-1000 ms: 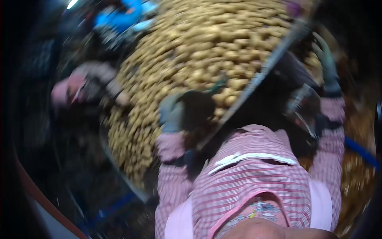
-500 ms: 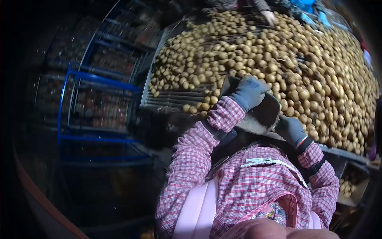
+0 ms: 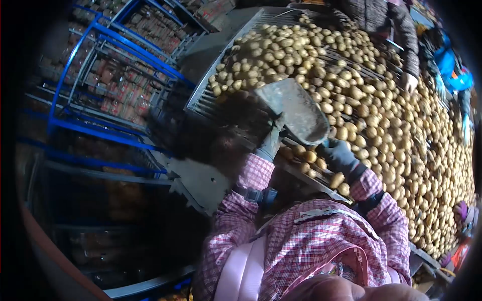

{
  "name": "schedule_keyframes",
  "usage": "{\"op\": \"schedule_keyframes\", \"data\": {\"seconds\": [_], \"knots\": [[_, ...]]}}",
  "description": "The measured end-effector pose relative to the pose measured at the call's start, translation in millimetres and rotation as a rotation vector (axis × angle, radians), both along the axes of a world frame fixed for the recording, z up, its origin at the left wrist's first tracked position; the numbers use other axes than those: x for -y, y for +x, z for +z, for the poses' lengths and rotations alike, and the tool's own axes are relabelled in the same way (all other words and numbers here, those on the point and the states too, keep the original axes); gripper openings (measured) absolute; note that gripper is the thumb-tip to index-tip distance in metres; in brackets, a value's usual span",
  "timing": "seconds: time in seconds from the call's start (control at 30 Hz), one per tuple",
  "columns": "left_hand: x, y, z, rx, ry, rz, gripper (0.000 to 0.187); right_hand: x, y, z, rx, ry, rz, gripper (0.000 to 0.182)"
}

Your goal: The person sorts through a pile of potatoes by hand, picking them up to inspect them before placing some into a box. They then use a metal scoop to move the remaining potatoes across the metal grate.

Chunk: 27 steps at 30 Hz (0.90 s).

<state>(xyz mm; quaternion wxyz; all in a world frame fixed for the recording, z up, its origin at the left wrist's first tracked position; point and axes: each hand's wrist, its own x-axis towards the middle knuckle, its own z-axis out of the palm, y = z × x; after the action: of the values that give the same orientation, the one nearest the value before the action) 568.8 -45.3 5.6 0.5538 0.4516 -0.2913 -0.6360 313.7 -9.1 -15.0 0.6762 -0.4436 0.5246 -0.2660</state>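
A worn metal scoop [image 3: 297, 109] with a flat front lip and a curved back reaches out over the left part of the potato-covered grate. No potatoes show inside it. My left hand [image 3: 272, 139], in a grey glove, is closed on the scoop's near left side. My right hand [image 3: 340, 154], gloved in dark grey, grips the rounded back end, its fingers partly hidden behind the rim. Loose potatoes [image 3: 371, 120] lie beyond and to the right of the scoop, and a few potatoes [image 3: 307, 159] sit between my hands on the near edge.
Slatted metal bars [image 3: 207, 96] edge the sorting table at left. Blue metal frames [image 3: 120, 133] with packed bags [image 3: 123, 95] stand left of it. Across the table is a co-worker's hand [image 3: 409, 83]; another person in blue gloves [image 3: 440, 86] works farther right.
The scoop has moved left and away from my body, its inside now facing up. My left hand has shifted from its top to its near side. The view has turned.
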Motion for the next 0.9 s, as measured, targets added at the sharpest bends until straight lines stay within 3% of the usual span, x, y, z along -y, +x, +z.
{"op": "schedule_keyframes", "data": {"seconds": [0.07,0.1,0.13,0.17,0.3,0.37,0.47,0.7,0.83,0.9], "knots": [[29.4,56.4,-3.6,-0.018,0.085,0.087,0.060,28.6,68.7,14.0,0.070,-0.123,0.090,0.023],[41.3,80.2,6.4,0.036,0.072,0.127,0.061,45.8,101.1,-2.3,-0.005,-0.308,0.157,0.027],[58.1,114.0,-12.3,0.144,-0.033,0.163,0.060,57.6,126.4,9.2,0.045,-0.327,0.228,0.029],[75.5,166.5,-58.1,-0.030,-0.172,0.143,0.059,71.6,155.3,5.2,0.023,-0.301,0.331,0.029],[87.5,251.7,-41.9,0.103,-0.018,0.352,0.057,125.1,251.7,16.9,-0.029,-0.106,0.799,0.025],[95.9,290.7,-40.7,0.116,0.017,0.395,0.056,137.4,292.2,22.9,0.259,-0.268,0.771,0.028],[111.6,334.5,-34.4,0.139,0.059,0.421,0.055,156.4,343.8,4.0,0.274,-0.269,0.799,0.027],[190.5,364.6,-31.4,0.144,0.074,0.333,0.052,212.6,409.5,-53.8,0.018,-0.328,0.698,0.023],[235.6,338.2,-31.8,0.130,0.068,0.257,0.050,252.4,425.8,-108.7,-0.317,-0.424,0.694,0.022],[256.4,320.1,-32.1,0.129,0.070,0.218,0.049,270.5,424.2,-141.3,-0.562,-0.512,0.855,0.021]]}}
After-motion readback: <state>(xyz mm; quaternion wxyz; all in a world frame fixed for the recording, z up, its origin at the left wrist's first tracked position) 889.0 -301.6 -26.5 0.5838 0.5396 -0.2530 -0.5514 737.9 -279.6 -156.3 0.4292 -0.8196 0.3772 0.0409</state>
